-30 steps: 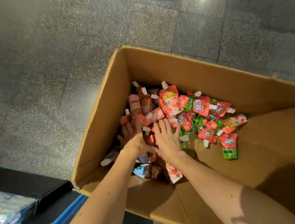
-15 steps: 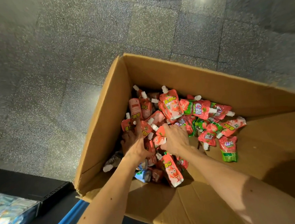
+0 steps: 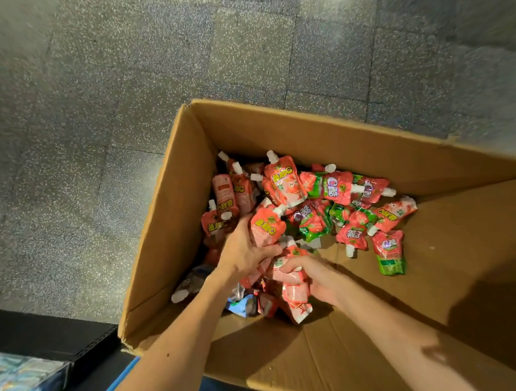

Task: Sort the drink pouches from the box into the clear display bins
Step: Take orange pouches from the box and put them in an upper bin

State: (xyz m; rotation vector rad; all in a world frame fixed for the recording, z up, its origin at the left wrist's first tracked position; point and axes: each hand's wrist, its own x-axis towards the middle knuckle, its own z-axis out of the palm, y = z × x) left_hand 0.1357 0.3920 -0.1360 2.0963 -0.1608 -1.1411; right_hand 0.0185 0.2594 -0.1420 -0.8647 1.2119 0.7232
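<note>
Speckled grey floor tiles (image 3: 90,116) surround an open cardboard box (image 3: 307,136) where red and green drink pouches (image 3: 338,207) lie heaped (white spouts pointing every way). Inside, the left hand (image 3: 242,249) curls its fingers round a pink pouch (image 3: 267,227); the right hand (image 3: 315,278), just beside it, grips a pink bundle (image 3: 291,285).

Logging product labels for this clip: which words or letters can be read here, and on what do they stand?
"ABC": yellow, on the upright pink spouted pouch; the character before it is blurred.
"Q": on the red-and-green spouted pouch; the rest is unreadable.
Pink pouch gripped by the left hand: yellow print upside down, not clearly readable.
Brown cardboard box: no print visible.
</note>
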